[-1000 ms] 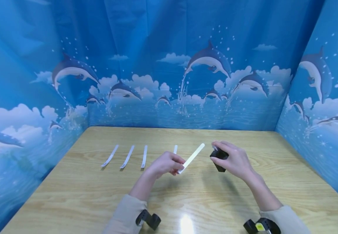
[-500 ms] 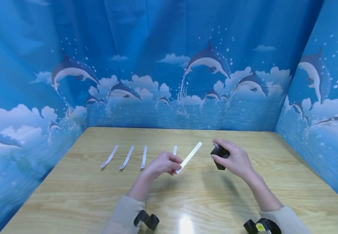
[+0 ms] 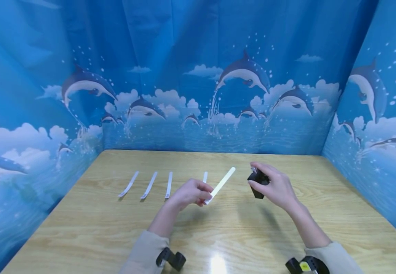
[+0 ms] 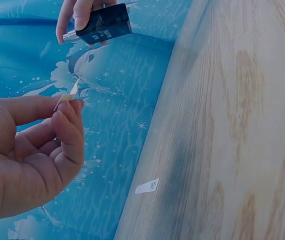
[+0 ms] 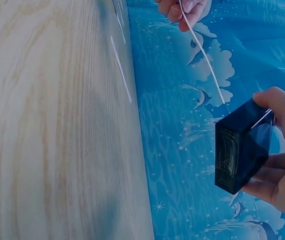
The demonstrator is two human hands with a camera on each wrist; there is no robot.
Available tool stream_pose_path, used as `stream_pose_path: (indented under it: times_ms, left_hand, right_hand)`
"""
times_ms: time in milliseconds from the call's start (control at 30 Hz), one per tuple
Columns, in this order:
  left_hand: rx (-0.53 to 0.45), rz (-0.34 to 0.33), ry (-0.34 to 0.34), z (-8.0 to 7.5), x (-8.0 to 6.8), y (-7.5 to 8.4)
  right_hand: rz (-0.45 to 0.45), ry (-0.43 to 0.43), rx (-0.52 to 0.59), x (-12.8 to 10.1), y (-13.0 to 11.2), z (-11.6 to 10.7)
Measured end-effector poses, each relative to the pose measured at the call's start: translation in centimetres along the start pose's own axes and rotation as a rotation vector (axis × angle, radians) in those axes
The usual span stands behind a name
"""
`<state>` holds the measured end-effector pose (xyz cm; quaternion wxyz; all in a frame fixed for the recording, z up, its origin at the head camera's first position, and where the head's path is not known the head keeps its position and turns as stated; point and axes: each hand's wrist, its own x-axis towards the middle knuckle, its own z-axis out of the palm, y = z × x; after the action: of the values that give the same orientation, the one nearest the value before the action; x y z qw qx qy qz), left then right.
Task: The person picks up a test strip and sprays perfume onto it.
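My left hand (image 3: 192, 193) pinches the lower end of a pale paper test strip (image 3: 221, 185) between thumb and fingers. The strip slants up and to the right above the table. My right hand (image 3: 277, 187) grips a black glass perfume bottle (image 3: 257, 183), its index finger on the silver spray top. In the left wrist view, the perfume bottle (image 4: 108, 24) shows pale lettering and lies tilted, its spray top toward the left. The strip's far end points toward the bottle, with a gap between them. In the right wrist view, the perfume bottle (image 5: 240, 150) turns its base toward the camera.
Three white strips (image 3: 128, 184) (image 3: 149, 185) (image 3: 168, 185) lie in a row on the left of the wooden table (image 3: 91, 228). Another strip (image 3: 205, 176) lies behind my left hand, partly covered. A blue dolphin-print curtain (image 3: 184, 76) stands behind and at both sides.
My left hand has shifted slightly left with the test strip, widening the gap to the bottle. My right hand has barely moved and still holds the perfume bottle.
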<state>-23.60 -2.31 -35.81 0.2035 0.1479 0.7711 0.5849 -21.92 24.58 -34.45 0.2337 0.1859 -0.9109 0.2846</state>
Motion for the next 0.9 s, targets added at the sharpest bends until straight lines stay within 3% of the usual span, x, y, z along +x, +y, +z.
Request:
stream_pose_path:
  times_ms: [667,900]
  left_hand:
    - [0.001,-0.006,0.001,-0.05,0.00,-0.04]
    - [0.016,0.001,0.001,-0.04,0.00,-0.21]
  right_hand:
    - [-0.032,0.006,-0.009,-0.01,-0.13,0.17]
    - [-0.087,0.021,-0.053,-0.07,-0.13,0.31]
